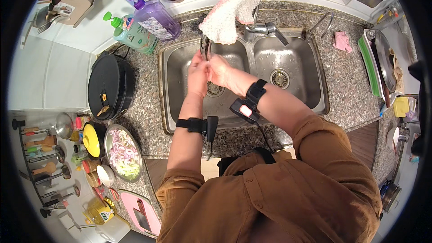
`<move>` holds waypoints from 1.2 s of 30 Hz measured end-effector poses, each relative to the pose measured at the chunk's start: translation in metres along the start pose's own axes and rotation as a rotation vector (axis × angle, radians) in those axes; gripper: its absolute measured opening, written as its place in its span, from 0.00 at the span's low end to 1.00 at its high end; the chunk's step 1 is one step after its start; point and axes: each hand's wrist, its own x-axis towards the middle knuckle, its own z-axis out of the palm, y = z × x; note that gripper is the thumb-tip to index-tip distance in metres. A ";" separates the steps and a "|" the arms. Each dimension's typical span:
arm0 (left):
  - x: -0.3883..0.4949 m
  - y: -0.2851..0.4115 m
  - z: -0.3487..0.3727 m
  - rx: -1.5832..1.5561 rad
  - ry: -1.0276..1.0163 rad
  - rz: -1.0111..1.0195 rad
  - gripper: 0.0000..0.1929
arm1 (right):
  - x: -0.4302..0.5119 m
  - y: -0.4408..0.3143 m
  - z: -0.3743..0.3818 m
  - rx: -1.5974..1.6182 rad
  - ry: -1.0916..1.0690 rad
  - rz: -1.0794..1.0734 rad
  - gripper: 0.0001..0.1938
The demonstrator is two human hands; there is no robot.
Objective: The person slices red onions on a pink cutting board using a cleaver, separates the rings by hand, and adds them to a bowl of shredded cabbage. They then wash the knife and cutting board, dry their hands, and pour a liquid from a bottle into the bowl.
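Observation:
My left hand and my right hand are close together over the left basin of a stainless-steel double sink. They meet just below the chrome end of the faucet spout, and their fingers overlap and blur. I cannot tell whether anything is between them. A white and pink knitted cloth hangs over the spout. The faucet's lever handle points toward the right basin. Below my hands a drain strainer shows partly.
A black round electric pan stands left of the sink. Behind it are green and purple pump bottles. A metal bowl of sliced onion sits nearer left, above a pink cutting board with a cleaver. A pink cloth lies right.

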 end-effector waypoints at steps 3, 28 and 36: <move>-0.004 0.011 -0.004 -0.400 -0.146 -0.231 0.15 | 0.007 0.004 -0.007 0.269 -0.471 0.323 0.09; -0.073 0.001 -0.012 1.725 -0.067 -0.126 0.31 | -0.114 -0.154 -0.140 -1.626 0.473 -0.365 0.43; -0.128 0.065 0.013 1.890 -0.223 -0.098 0.29 | -0.174 -0.125 -0.070 -1.728 0.324 -0.939 0.33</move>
